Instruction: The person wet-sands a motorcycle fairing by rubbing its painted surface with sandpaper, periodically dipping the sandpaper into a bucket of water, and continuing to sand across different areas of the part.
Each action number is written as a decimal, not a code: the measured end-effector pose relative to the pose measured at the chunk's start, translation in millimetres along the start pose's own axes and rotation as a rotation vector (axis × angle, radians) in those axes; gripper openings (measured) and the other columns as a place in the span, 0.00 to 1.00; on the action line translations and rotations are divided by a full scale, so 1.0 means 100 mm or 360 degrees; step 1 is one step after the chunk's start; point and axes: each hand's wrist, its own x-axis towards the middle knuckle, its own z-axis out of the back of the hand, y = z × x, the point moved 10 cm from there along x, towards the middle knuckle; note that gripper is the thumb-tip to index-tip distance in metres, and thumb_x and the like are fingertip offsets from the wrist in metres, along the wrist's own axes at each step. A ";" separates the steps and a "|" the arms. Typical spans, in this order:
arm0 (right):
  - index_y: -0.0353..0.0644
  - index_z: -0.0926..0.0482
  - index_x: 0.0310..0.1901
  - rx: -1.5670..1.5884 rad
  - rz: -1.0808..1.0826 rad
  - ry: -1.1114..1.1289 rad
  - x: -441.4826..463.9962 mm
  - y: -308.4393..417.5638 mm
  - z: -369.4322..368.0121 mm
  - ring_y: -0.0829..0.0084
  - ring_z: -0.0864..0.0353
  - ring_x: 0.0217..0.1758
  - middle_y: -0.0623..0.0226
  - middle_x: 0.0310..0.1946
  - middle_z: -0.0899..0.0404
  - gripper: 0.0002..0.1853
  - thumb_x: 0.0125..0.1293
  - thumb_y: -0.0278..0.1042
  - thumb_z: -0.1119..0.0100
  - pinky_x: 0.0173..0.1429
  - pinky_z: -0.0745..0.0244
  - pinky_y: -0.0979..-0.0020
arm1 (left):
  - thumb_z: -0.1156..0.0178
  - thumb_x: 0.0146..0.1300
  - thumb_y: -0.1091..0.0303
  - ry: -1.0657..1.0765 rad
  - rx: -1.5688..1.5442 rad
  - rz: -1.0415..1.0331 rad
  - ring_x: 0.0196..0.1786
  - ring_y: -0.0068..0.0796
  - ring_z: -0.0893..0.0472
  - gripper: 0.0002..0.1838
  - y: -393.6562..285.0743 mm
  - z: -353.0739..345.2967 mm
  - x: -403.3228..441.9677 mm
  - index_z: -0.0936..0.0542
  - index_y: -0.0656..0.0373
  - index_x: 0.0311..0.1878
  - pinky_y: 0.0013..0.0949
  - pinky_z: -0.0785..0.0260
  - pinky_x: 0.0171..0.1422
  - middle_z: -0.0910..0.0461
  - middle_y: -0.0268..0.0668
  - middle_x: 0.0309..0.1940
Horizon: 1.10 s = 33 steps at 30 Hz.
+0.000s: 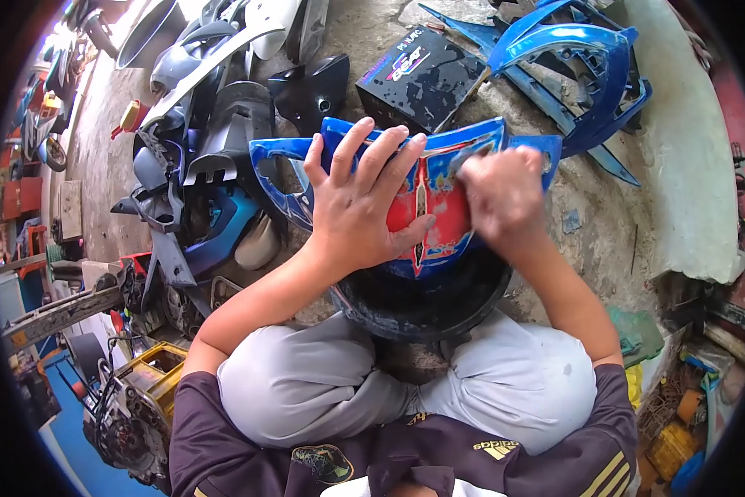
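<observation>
A blue motorcycle body panel (451,217) with worn red and whitish patches lies across a round black basin (422,315) between my knees. My left hand (360,203) rests on the panel's left half, palm down, fingers spread. On the right half, my right hand (505,195) is closed and slightly blurred by motion. A small dark grey piece of sandpaper (464,162) shows at its fingertips, mostly covered by the fingers. The paint around the panel's middle ridge is rubbed through in layers.
Beyond the panel stands a black box (422,79) flecked with spots. Blue fairing parts (588,58) lie at the upper right. Dark motorcycle plastics (232,124) are heaped on the left, near a yellow crate (153,369). A pale slab (687,149) borders the right side.
</observation>
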 end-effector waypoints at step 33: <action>0.42 0.16 0.47 0.0051 -0.0284 -0.0215 0.07 -0.45 0.12 0.56 0.18 0.40 0.61 0.32 0.23 0.11 0.63 0.24 0.32 0.56 0.28 0.54 | 0.24 0.59 0.36 0.0045 0.0020 0.0012 0.87 0.51 0.37 0.50 0.00 -0.01 -0.02 0.23 0.45 0.83 0.67 0.61 0.91 0.27 0.36 0.80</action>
